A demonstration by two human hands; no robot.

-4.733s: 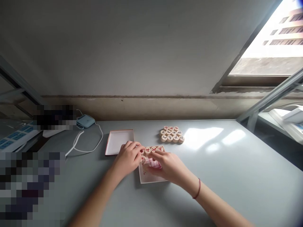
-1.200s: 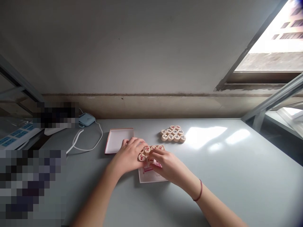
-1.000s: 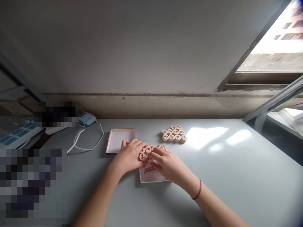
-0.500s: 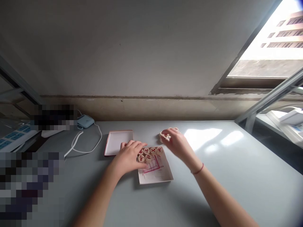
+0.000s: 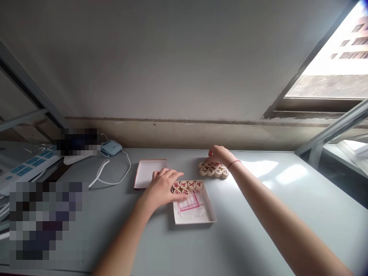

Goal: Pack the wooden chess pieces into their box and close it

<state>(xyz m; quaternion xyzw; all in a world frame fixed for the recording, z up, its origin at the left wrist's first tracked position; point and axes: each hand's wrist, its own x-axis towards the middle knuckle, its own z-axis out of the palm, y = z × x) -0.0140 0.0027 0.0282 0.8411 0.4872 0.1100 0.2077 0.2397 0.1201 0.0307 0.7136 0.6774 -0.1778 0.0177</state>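
A: How is the left hand (image 5: 162, 188) posed?

B: Palm down at the left edge of the near tray (image 5: 198, 219), forearm entering from below; the fingers point right along the upper row, the thumb lies apart and lower. Its grip is wide; whether the thumb touches a disc cannot be told.

A: And the right hand (image 5: 220, 154)?

B: Reached far forward over the back of the pile (image 5: 211, 172), wrist bent, fingers curled downward; a thin red cord (image 5: 234, 162) circles the wrist. The fingertips are largely hidden, so one cannot tell whether the grip is narrow or closed about a disc.

A: What does the near tray contain?

B: Round pale discs (image 5: 191, 185) with red characters: four in a row along the far wall, two below them at the left, partly covered by the left hand. The remaining floor shows a red line drawing (image 5: 189, 203).

A: The other container?

B: The far tray (image 5: 146, 170), shallow, pale inside and reddish at the rim, lies on the counter (image 5: 161, 249) behind the left hand.

A: And the pile?

B: Also on the counter, beyond the near tray: four discs in front, others behind, partly covered.
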